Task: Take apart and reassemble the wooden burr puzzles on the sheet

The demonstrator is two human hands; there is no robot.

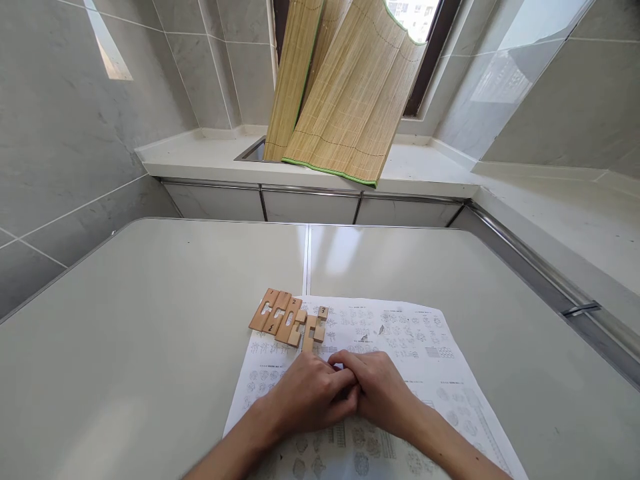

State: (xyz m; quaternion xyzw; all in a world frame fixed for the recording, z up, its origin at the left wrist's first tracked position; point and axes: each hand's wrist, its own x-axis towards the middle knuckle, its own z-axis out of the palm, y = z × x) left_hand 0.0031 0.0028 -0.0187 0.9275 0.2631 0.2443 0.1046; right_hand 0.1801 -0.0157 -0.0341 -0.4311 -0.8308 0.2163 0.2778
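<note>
My left hand (307,390) and my right hand (377,387) meet over a printed sheet of paper (410,333). Their fingers curl against each other, both hands closed. Whatever lies between the fingers, if anything, is hidden. Just beyond my left hand are several flat wooden puzzle pieces with cut-out notches. Three longer wooden pieces, among them a slotted one marked 2 (289,321), lie side by side at the left. A notched light piece (310,331) sits nearest my left knuckles, and a small piece marked 3 (323,313) is to its right.
The sheet lies on a pale table (150,347) with a seam (307,260) down its far half. A white ledge (425,163) runs behind it, where a bamboo mat (355,100) leans by the window. Grey tiled walls (65,127) stand on both sides.
</note>
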